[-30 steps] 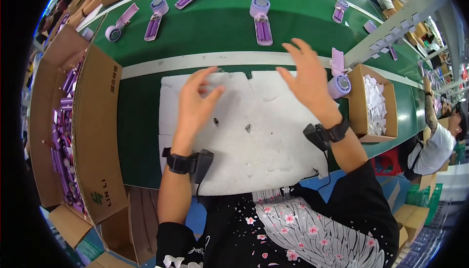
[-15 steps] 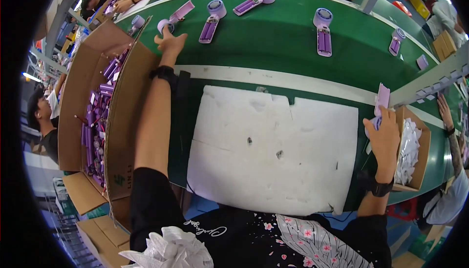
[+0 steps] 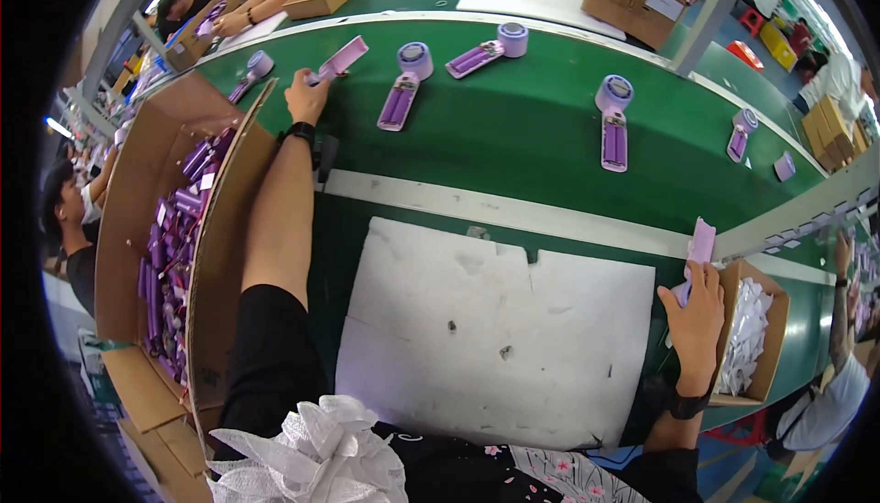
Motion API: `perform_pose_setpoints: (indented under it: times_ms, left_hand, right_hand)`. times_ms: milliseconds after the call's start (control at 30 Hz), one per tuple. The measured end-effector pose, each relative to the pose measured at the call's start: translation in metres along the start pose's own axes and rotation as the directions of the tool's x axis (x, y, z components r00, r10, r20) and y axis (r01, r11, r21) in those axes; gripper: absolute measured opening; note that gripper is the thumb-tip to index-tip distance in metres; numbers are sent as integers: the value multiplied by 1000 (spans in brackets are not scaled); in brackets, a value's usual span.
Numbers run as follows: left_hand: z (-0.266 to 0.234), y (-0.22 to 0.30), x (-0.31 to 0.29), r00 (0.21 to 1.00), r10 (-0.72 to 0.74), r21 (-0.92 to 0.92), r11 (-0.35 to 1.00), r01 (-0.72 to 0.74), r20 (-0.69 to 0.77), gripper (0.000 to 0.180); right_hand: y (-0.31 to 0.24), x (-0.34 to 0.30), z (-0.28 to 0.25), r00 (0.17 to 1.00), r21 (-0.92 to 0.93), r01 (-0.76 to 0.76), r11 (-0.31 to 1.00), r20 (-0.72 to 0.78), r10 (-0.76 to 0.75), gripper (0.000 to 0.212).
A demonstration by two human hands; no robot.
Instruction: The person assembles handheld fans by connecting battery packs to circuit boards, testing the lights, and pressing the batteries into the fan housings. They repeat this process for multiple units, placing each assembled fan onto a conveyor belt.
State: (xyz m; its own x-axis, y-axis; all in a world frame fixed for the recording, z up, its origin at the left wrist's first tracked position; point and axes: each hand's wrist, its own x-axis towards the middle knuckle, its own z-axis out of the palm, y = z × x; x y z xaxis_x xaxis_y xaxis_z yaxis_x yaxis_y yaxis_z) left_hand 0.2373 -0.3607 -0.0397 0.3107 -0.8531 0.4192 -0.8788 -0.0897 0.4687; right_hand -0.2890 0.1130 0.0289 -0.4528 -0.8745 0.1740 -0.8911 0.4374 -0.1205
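My left hand reaches to the far left of the green belt, closed on a lilac handheld fan whose handle shell points away to the right. Most of that fan's head is hidden under the fingers. At the right, beside a small carton, my right hand is closed around another lilac handheld fan; its pale handle shell sticks out beyond the fingertips. Between my arms lies a white foam mat, worn and pitted, with nothing on it.
Several fans with purple cells in their handles, such as one fan, lie on the green belt. A tall carton of purple battery packs stands left. The small carton holds white packets. A metal post rises at the back right. Co-workers sit around.
The view has tilted, so the belt and mat appear lower. My left hand's fingers, spread around the fan before, are now closed on it. My right hand stays on its fan.
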Motion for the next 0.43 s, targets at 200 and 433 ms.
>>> perform_pose_setpoints:
  times_ms: [200,433]
  left_hand:
    - [-66,73,-70,984,-88,-544,839,-10,-154,61]
    - [-166,209,-227,549,697,-760,630,-162,461,50]
  right_hand:
    - [-25,11,-14,879,147,250,957,-449,-161,46]
    - [-28,-7,15,947,840,238,487,-90,-308,62]
